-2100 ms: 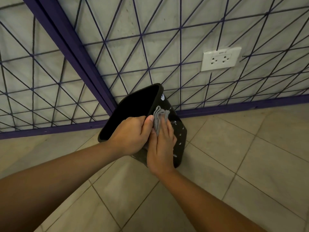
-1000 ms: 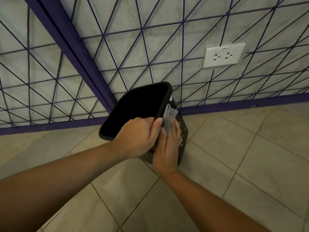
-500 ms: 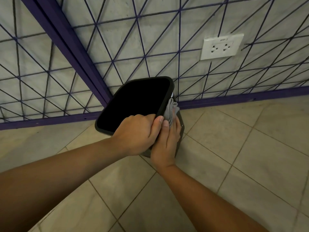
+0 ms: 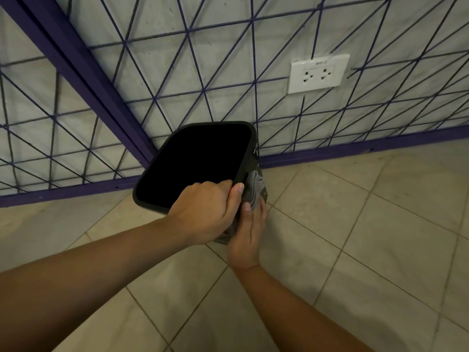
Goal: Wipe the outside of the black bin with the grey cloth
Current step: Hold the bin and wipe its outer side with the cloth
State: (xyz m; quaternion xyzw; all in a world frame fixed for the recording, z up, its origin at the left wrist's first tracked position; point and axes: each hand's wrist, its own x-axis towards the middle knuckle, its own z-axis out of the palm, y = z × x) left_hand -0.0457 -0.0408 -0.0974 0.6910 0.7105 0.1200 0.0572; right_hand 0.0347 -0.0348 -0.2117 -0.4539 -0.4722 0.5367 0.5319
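The black bin [image 4: 243, 158] stands on the tiled floor near the wall, its dark open mouth turned up toward me. My left hand [image 4: 205, 212] grips the near right corner of its rim, thumb on the outside. My right hand [image 4: 250, 232] lies flat against the bin's right outer side and presses the grey cloth [image 4: 255, 185] onto it. The cloth bunches out above my fingertips, just under the rim. Most of the bin's right side is hidden behind my hands.
A concrete wall with a purple wire grid and a purple beam [image 4: 76, 72] rises right behind the bin. A white double socket [image 4: 318, 73] sits on the wall to the upper right. Beige floor tiles [image 4: 355, 237] spread to the right and toward me.
The bin has tipped more upright, its mouth now facing me more. My right hand keeps the cloth pressed near the rim, while the left hand keeps its grip on the corner.
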